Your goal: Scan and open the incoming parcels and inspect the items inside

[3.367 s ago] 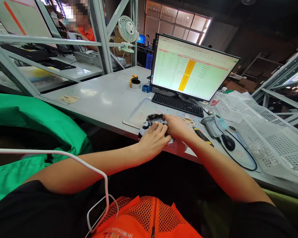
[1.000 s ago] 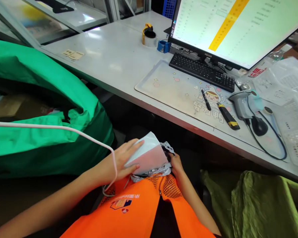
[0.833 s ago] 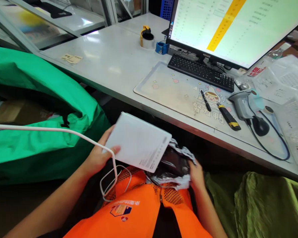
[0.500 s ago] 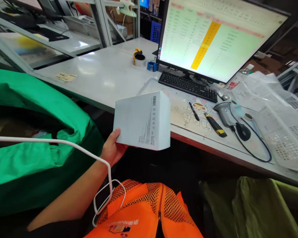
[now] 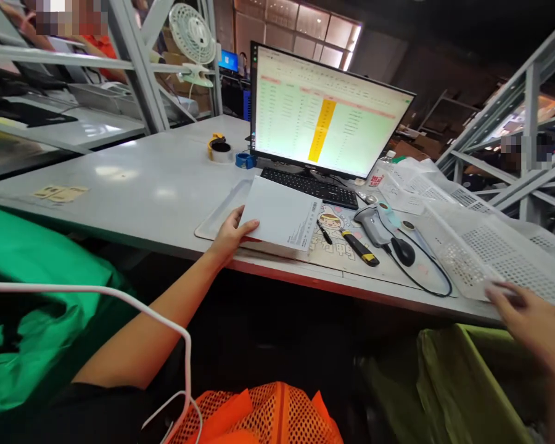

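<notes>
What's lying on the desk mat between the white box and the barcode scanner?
In the head view, a black pen and a yellow-and-black utility knife lie on the mat between the white box in the left hand and the barcode scanner.

The white box (image 5: 280, 216) was flat and rectangular, with small print and a barcode along its right edge; it lay nearly flat on the desk mat (image 5: 213, 223), near the tabletop's front edge.

One white box (image 5: 280, 219), one monitor (image 5: 326, 120), one keyboard (image 5: 312, 186), one scanner (image 5: 372, 223), two tape rolls (image 5: 221, 150), two hands (image 5: 231, 231).
</notes>
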Action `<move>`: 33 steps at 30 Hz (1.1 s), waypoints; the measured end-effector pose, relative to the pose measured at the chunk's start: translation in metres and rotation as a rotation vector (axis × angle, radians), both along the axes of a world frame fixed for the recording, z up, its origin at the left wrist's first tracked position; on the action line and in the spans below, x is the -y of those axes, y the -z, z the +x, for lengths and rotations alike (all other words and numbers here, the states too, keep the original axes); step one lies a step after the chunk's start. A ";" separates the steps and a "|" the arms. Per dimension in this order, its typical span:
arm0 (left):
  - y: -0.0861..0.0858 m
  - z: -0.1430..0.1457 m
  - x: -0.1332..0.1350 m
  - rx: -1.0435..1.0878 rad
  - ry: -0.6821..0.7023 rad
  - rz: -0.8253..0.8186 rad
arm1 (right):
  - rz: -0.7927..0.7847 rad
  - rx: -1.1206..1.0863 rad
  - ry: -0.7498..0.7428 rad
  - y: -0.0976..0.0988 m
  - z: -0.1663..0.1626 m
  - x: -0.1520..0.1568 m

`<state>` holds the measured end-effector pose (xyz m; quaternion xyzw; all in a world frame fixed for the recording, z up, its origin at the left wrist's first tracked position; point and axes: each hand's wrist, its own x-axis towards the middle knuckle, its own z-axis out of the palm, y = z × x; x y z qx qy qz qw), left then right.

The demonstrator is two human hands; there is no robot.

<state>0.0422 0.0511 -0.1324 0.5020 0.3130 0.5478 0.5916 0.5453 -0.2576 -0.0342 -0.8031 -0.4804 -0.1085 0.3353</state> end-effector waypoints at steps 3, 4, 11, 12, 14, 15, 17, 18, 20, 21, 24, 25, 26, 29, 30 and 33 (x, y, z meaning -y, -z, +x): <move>0.003 0.019 -0.022 -0.030 -0.004 -0.055 | -0.175 0.012 0.020 0.005 -0.014 -0.078; 0.005 0.024 -0.026 -0.033 -0.010 -0.072 | -0.226 0.005 -0.004 0.010 -0.023 -0.113; 0.013 0.027 -0.031 -0.064 -0.045 -0.106 | -0.555 -0.117 0.160 0.051 -0.079 -0.285; 0.013 0.027 -0.031 -0.068 -0.045 -0.108 | -0.557 -0.132 0.183 0.053 -0.082 -0.293; 0.012 0.026 -0.030 -0.078 -0.042 -0.118 | -0.552 -0.153 0.198 0.052 -0.085 -0.299; 0.012 0.026 -0.029 -0.083 -0.040 -0.124 | -0.547 -0.158 0.188 0.048 -0.086 -0.299; 0.011 0.026 -0.028 -0.097 -0.039 -0.131 | -0.528 -0.186 0.084 0.032 -0.088 -0.292; 0.011 0.027 -0.028 -0.105 -0.039 -0.130 | -0.517 -0.217 -0.022 0.020 -0.089 -0.285; 0.011 0.027 -0.027 -0.122 -0.036 -0.122 | -0.511 -0.304 -0.304 -0.009 -0.097 -0.268; 0.011 0.027 -0.027 -0.129 -0.034 -0.117 | -0.519 -0.347 -0.447 -0.024 -0.103 -0.258; 0.013 0.027 -0.027 -0.152 -0.035 -0.105 | -0.575 -0.361 -0.650 -0.064 -0.128 -0.235; 0.014 0.027 -0.027 -0.159 -0.037 -0.104 | -0.592 -0.333 -0.658 -0.073 -0.137 -0.230; 0.014 0.026 -0.027 -0.163 -0.038 -0.104 | -0.604 -0.299 -0.657 -0.079 -0.144 -0.228; 0.017 0.026 -0.027 -0.155 -0.030 -0.114 | -0.593 -0.206 -0.630 -0.080 -0.153 -0.234; 0.017 0.025 -0.027 -0.152 -0.027 -0.115 | -0.567 -0.172 -0.614 -0.075 -0.151 -0.239; 0.016 0.025 -0.026 -0.157 -0.022 -0.105 | -0.472 -0.033 -0.493 -0.050 -0.132 -0.261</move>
